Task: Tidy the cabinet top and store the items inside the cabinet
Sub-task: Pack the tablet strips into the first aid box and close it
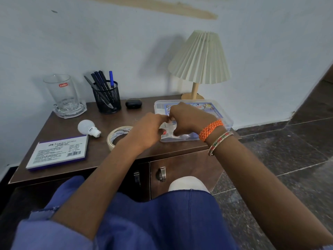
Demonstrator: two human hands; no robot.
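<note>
Step in hand: both hands, left hand and right hand, fingers curled, pinch a small clear packet above the plastic box. Next, likely: drop it inside; tape roll beside left wrist awaits.

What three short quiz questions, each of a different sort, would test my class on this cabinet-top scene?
1. True or false: the white light bulb lies on its side on the dark wooden cabinet top.
2. What stands in the black mesh pen holder? A) scissors B) pens C) brushes
3. Fill in: both hands work at the clear plastic ___.

Key: 1 true; 2 B; 3 box.
</note>
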